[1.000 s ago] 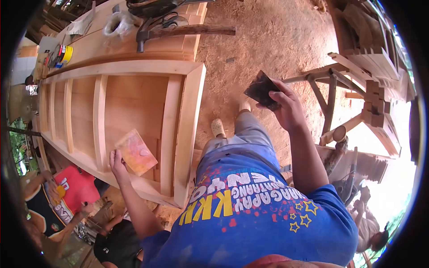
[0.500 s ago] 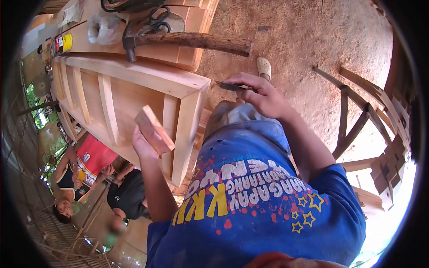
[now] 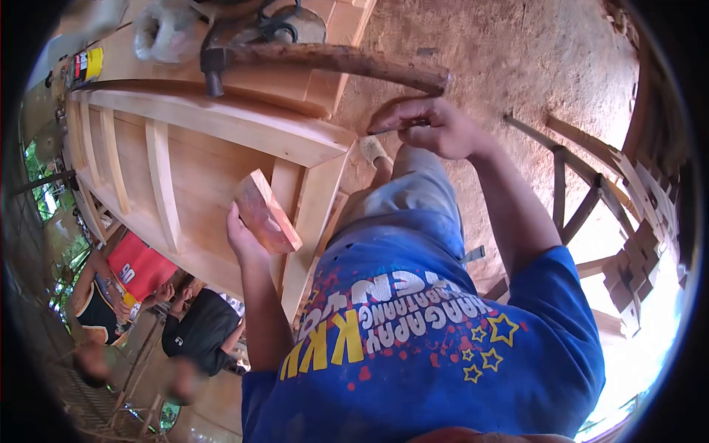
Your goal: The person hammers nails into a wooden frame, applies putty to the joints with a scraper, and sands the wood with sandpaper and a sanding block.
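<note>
My left hand [image 3: 245,235] is closed round a short wooden block [image 3: 267,214] and holds it above the near end of a pale wooden frame [image 3: 325,148] with crosspieces. My right hand [image 3: 436,127] is beside the frame's near right corner, fingers pinched on a thin dark flat tool [image 3: 415,124]. Most of that tool is hidden by the fingers, so its kind does not show. Just beyond my right hand, the wooden handle of a hammer [image 3: 332,60] juts past the edge of the wood it lies on.
Scissors [image 3: 279,26], a clear plastic-wrapped roll [image 3: 164,33] and a yellow-labelled can [image 3: 88,65] are on the wood beyond the frame. Two people, one by a red cloth [image 3: 136,267] and one in a black shirt [image 3: 199,336], are at left. A wooden trestle [image 3: 583,184] stands at right.
My right hand has moved up toward the hammer handle, and the tool in it is now mostly covered. My left hand has shifted slightly right with the block. The view has moved a little.
</note>
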Action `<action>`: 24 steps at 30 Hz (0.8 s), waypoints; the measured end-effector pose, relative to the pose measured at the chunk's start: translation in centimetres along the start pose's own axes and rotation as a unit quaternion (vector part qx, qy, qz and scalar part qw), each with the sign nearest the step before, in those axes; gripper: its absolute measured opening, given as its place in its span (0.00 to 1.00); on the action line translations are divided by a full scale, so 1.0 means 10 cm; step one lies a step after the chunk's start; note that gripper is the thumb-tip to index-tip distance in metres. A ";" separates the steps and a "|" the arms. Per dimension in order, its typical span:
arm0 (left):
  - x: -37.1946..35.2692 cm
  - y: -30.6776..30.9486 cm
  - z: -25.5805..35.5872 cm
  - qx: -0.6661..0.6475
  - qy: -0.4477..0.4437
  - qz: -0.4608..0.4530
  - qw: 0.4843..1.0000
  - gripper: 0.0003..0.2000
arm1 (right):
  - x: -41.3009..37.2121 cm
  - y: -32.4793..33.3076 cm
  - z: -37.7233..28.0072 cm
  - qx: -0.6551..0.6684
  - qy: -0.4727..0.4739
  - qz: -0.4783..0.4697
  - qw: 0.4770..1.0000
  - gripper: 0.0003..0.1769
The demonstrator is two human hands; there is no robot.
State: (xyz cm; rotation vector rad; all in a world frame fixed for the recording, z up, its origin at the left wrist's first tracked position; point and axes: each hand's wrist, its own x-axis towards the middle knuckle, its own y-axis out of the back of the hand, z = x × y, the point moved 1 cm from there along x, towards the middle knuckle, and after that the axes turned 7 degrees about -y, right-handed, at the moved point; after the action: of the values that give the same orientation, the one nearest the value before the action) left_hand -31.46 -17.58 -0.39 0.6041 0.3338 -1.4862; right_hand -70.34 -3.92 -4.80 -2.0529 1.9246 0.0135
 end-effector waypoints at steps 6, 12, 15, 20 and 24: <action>-0.06 -0.01 -0.02 0.038 -0.028 0.004 0.999 0.30 | -0.01 -0.15 0.11 -0.022 0.063 0.019 0.998 0.26; -0.05 -0.03 0.00 0.029 -0.036 -0.006 0.999 0.31 | -0.13 -0.50 0.13 -0.044 0.107 0.109 0.987 0.25; -0.05 -0.02 0.00 0.030 -0.036 -0.012 0.999 0.31 | -0.16 -0.67 0.22 -0.091 0.121 0.015 0.988 0.25; -0.14 -0.17 0.05 0.043 -0.041 0.019 0.998 0.31 | -0.27 -0.85 0.43 -0.053 0.081 -0.027 0.995 0.24; -0.10 -0.10 -0.01 0.033 -0.045 0.024 0.998 0.31 | -0.24 -0.27 0.32 -0.064 0.126 0.085 0.986 0.29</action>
State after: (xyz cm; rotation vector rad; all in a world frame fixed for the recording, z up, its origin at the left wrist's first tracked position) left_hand -32.49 -16.70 -0.13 0.5915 0.1983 -1.4773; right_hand -67.25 -0.73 -6.72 -2.0465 2.3043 -0.0876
